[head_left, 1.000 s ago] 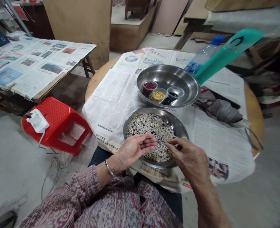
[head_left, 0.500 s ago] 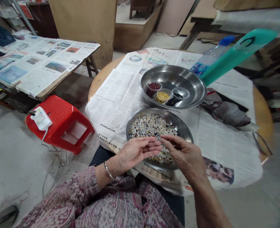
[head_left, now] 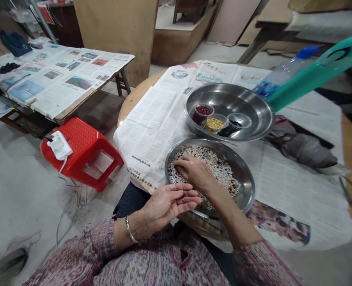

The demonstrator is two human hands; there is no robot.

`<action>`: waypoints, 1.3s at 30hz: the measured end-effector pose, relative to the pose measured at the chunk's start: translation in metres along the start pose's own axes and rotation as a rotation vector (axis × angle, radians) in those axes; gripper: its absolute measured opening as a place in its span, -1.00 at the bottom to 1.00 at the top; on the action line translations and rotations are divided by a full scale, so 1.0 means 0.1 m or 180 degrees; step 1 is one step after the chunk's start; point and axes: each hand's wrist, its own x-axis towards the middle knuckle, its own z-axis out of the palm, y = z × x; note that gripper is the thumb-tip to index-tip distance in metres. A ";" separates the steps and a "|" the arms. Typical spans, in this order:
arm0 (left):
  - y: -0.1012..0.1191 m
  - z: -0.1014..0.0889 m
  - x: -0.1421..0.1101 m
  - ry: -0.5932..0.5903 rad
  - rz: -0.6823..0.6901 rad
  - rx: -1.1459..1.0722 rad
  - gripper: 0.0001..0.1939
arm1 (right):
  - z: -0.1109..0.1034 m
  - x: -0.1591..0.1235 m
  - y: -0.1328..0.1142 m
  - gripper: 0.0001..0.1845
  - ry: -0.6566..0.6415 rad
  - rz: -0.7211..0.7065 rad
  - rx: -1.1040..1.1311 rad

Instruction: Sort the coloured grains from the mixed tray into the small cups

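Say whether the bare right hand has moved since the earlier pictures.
Yes. Judged against the nearer round, silver metal bowl of mixed grains, the right hand has moved left, from the bowl's right side to its left.

A round wooden table (head_left: 138, 95) occupies the middle and right of the frame. Newspaper sheets (head_left: 154, 123) cover most of it, and its wooden edge is visible at left and right. On the paper are one steel bowl (head_left: 246, 186) at lower centre, a wider steel basin (head_left: 244, 99) above it, and, at right, a crumpled grey bundle (head_left: 310, 149).
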 end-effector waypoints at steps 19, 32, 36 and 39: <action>0.00 -0.05 0.12 0.0059 0.0129 -0.0010 -0.82 | -0.01 -0.17 0.14 -0.76 0.0245 0.0427 0.0163; 0.05 -0.01 0.08 0.0130 0.0102 -0.0026 -0.81 | -0.07 -0.56 0.29 -0.67 0.0678 0.0953 -0.0623; 0.06 0.02 0.08 0.0103 0.0106 0.0066 -0.77 | -0.16 -0.61 0.24 -0.67 0.0866 0.1401 -0.0351; 0.09 0.08 0.10 -0.0029 0.0163 0.0166 -0.78 | -0.27 -0.61 0.12 -0.65 0.0984 0.1347 0.0801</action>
